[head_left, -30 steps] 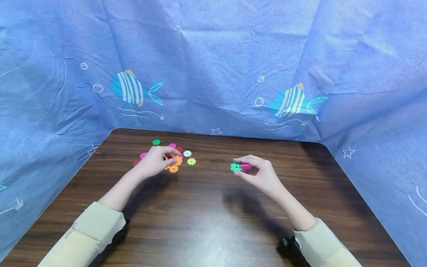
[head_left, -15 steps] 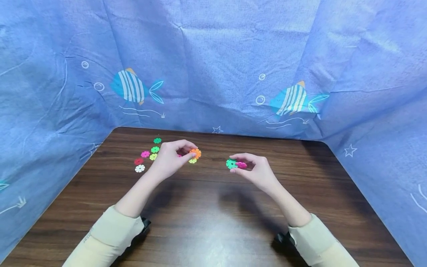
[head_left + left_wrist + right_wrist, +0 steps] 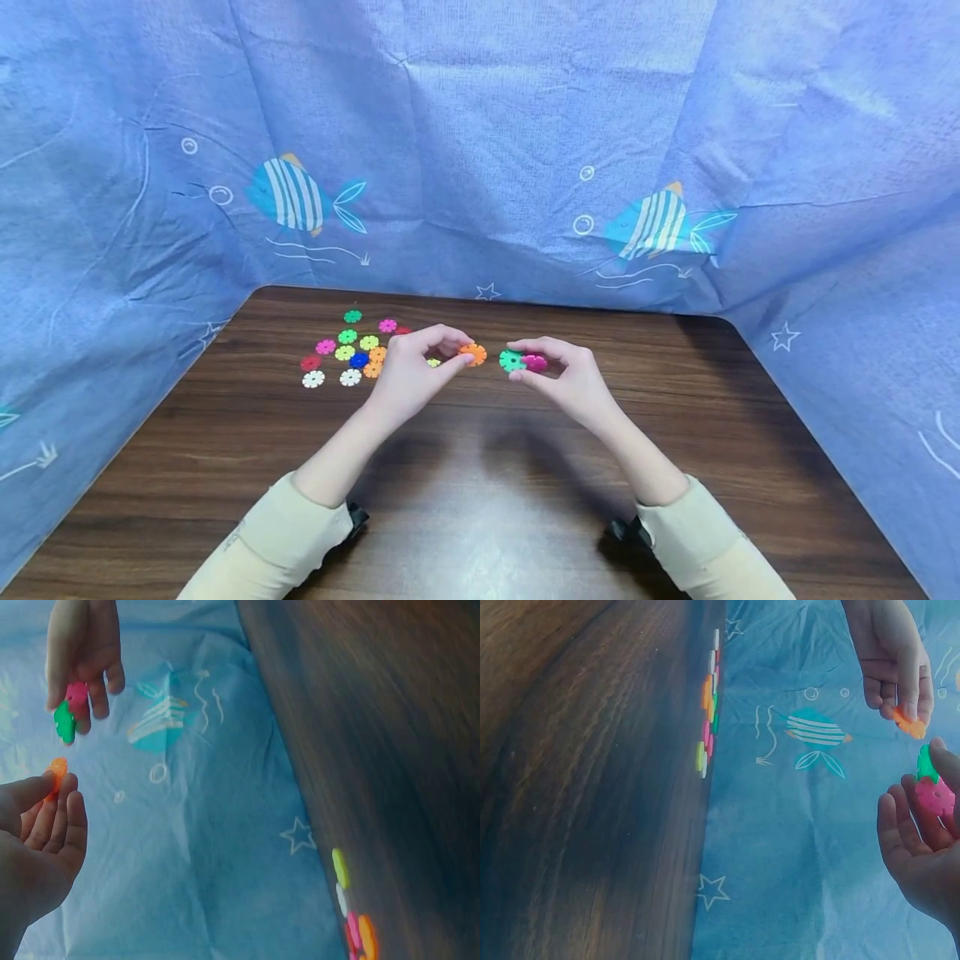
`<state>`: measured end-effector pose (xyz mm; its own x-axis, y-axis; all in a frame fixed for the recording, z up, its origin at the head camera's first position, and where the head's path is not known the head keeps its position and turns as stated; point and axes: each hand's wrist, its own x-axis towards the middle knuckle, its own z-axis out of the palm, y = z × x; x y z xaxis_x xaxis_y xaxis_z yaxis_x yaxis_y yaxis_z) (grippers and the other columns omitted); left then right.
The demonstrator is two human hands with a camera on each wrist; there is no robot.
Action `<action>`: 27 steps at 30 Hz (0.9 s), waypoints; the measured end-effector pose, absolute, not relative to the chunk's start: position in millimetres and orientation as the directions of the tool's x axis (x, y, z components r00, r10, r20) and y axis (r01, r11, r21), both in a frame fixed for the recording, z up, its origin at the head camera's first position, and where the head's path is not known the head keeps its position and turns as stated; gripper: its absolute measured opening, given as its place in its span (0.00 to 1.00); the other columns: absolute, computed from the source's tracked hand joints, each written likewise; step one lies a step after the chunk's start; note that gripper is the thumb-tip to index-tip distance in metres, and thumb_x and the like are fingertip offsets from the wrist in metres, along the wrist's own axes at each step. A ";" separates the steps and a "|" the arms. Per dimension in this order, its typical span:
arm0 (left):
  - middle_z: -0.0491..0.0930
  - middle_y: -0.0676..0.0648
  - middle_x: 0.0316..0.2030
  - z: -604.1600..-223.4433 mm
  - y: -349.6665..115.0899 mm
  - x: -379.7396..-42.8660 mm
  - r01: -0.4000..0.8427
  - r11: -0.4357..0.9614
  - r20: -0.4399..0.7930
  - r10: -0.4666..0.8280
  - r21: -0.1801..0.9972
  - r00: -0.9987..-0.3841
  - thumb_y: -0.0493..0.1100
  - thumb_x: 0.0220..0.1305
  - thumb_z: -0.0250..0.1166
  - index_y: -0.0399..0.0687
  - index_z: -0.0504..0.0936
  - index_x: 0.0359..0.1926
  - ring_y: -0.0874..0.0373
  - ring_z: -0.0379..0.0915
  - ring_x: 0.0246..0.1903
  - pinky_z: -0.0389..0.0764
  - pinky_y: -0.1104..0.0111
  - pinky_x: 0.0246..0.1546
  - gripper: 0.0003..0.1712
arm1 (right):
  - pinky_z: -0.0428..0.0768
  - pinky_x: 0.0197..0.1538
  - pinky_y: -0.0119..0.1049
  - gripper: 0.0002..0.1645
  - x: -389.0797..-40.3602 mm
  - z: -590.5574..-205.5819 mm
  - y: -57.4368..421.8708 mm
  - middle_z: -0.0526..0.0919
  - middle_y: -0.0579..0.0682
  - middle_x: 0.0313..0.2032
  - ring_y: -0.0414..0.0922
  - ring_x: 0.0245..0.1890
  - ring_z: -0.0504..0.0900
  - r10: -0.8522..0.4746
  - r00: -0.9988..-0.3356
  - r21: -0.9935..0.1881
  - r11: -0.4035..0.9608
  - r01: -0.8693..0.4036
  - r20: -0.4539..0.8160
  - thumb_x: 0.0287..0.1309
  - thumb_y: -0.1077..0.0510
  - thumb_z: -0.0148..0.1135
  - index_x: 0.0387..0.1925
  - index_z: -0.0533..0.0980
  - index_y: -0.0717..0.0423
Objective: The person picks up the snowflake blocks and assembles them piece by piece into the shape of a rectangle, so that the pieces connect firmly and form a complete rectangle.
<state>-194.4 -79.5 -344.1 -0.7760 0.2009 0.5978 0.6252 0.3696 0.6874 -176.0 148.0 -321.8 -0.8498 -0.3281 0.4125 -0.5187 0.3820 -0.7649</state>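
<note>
Between thumb and fingers my left hand (image 3: pixel 414 373) pinches an orange notched disc (image 3: pixel 474 355), a flat flower-shaped plastic piece. Facing it, my right hand (image 3: pixel 576 379) holds a green notched disc (image 3: pixel 511 360) joined to a pink notched disc (image 3: pixel 535 363). In the right wrist view the pink disc (image 3: pixel 934 797) sits at an angle to the green one (image 3: pixel 926 763). A small gap separates the orange disc (image 3: pixel 58 774) from the green disc (image 3: pixel 64 722) in the left wrist view. Both hands are raised above the table.
Several loose notched discs lie at the back left of the brown wooden table (image 3: pixel 480 500), among them a blue disc (image 3: pixel 359 360), a white disc (image 3: pixel 350 377) and a yellow disc (image 3: pixel 345 352). A blue fish-print cloth (image 3: pixel 480 150) hangs around the table.
My left hand has lifted the orange disc off the pile and carried it right, towards the other hand. My right hand has shifted slightly left with the joined green and pink discs.
</note>
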 end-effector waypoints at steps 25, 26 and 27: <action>0.86 0.54 0.30 -349.9 -61.3 -186.7 0.656 0.335 0.598 0.270 0.676 -0.754 0.39 0.54 0.71 0.47 0.87 0.35 0.68 0.79 0.29 0.81 0.73 0.30 0.06 | 0.82 0.35 0.29 0.18 -169.8 -324.9 145.6 0.84 0.56 0.42 0.35 0.35 0.80 -0.393 -0.824 -0.774 0.331 -0.540 0.407 0.48 0.68 0.69 0.45 0.81 0.66; 0.86 0.54 0.30 -349.8 -60.6 -186.2 0.662 0.335 0.605 0.270 0.670 -0.749 0.39 0.53 0.71 0.46 0.87 0.35 0.68 0.79 0.29 0.81 0.73 0.30 0.07 | 0.81 0.35 0.29 0.18 -169.2 -325.0 145.5 0.84 0.57 0.42 0.34 0.34 0.80 -0.391 -0.823 -0.774 0.327 -0.543 0.412 0.48 0.68 0.69 0.44 0.81 0.66; 0.86 0.54 0.30 -349.6 -60.0 -185.5 0.669 0.336 0.612 0.271 0.664 -0.743 0.39 0.53 0.71 0.47 0.88 0.35 0.68 0.79 0.29 0.81 0.73 0.29 0.07 | 0.81 0.33 0.28 0.18 -168.7 -325.2 145.5 0.84 0.57 0.42 0.33 0.34 0.80 -0.387 -0.824 -0.774 0.328 -0.542 0.413 0.47 0.68 0.69 0.44 0.81 0.65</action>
<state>-185.5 -60.0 -349.6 -0.7432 0.2710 0.6117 0.6686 0.3357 0.6636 -168.7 145.5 -325.2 -0.8244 -0.3870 0.4132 -0.5418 0.3281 -0.7738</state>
